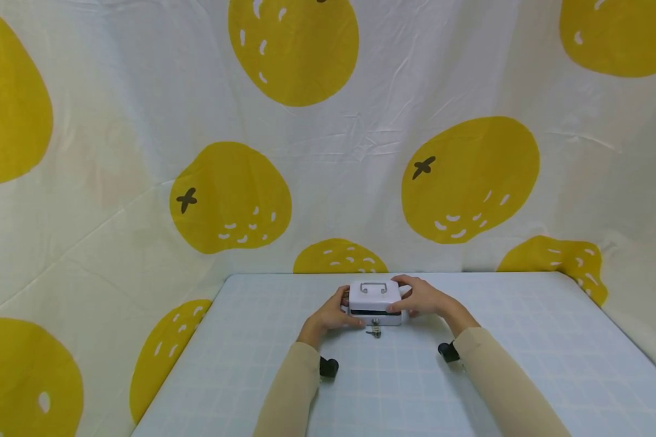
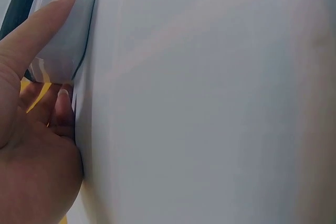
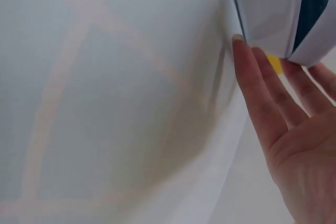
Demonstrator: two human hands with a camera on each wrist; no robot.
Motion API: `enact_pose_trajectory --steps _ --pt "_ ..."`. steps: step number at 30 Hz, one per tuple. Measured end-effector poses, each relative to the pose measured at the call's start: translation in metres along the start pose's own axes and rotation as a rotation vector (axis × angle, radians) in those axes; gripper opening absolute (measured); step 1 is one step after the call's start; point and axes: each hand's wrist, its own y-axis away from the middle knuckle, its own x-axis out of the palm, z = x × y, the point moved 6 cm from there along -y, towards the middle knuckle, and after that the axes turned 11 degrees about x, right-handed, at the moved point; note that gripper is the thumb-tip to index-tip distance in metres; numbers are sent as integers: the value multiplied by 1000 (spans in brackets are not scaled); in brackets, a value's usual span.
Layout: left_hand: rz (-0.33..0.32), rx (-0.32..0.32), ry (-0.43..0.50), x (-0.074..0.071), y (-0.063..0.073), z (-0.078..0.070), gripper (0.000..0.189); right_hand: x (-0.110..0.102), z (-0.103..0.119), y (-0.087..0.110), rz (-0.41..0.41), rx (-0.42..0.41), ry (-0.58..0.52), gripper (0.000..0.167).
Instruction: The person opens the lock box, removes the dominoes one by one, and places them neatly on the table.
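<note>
A small white cash box (image 1: pixel 374 298) sits near the far edge of the table, its wire handle (image 1: pixel 373 287) lying on the lid. A dark band runs between lid and base. Keys (image 1: pixel 376 332) hang from the lock at the front. My left hand (image 1: pixel 330 314) holds the left side, its thumb (image 2: pixel 47 24) laid along the front face and the other fingers round the end. On the opposite side, my right hand (image 1: pixel 426 298) spans the box from front to back, thumb at the front corner by the band. Its fingers (image 3: pixel 260 87) meet the end wall in the right wrist view.
The table (image 1: pixel 393 388) has a pale checked cover. Behind it and to the sides hangs a white cloth (image 1: pixel 350 182) printed with big yellow fruits. Both forearms wear beige sleeves (image 1: pixel 290 388), with a black wrist device (image 1: pixel 328 367) on each.
</note>
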Motion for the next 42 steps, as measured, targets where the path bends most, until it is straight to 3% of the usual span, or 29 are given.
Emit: enact_pose_trajectory --steps 7,16,23,32,42 --pt "24 31 -9 1 -4 2 97 -4 -1 0 34 -32 -34 85" --pt "23 10 -26 -1 -3 3 89 -5 -3 -6 5 -30 -55 77" --pt "17 11 -30 -3 -1 2 84 -7 -2 -7 -36 -25 -17 82" --pt "6 -6 -32 -1 2 6 88 -1 1 -11 -40 -2 -83 81" --pt "10 -48 -56 1 5 0 92 0 5 -17 -115 58 -139 94"
